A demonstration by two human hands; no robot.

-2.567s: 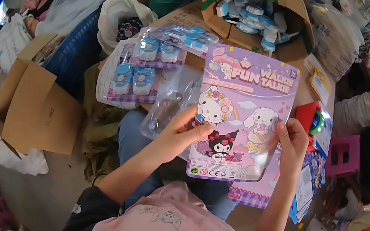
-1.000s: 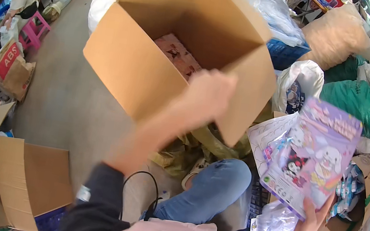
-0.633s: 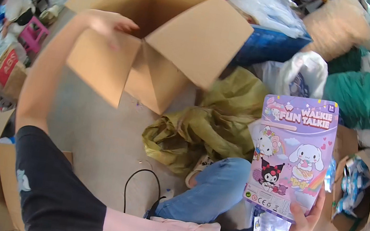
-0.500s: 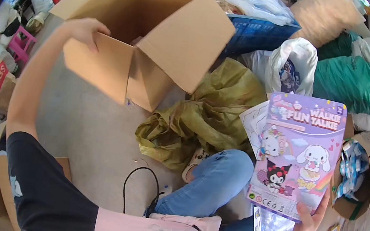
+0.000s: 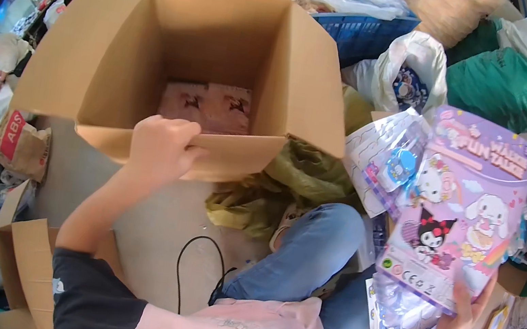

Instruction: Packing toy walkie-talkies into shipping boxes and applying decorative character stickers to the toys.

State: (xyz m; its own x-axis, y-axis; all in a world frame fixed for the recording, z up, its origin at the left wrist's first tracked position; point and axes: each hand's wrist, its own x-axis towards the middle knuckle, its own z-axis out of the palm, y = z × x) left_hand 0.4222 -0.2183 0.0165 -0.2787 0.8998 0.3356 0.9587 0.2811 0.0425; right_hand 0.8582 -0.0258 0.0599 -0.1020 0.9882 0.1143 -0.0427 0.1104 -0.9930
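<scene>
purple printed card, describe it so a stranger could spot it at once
Start at the large open cardboard box, then go right to the person's right hand. That hand grips the purple printed card near its lower right corner. Big cartoon figures, one white and long-eared, one black-hooded, set it apart from the blue toy to its left.

The large, open-topped brown cardboard box offers unobstructed room down to pink printed packs. The left hand occupies its near edge; a crumpled olive plastic sack crowds its near right corner.
</scene>
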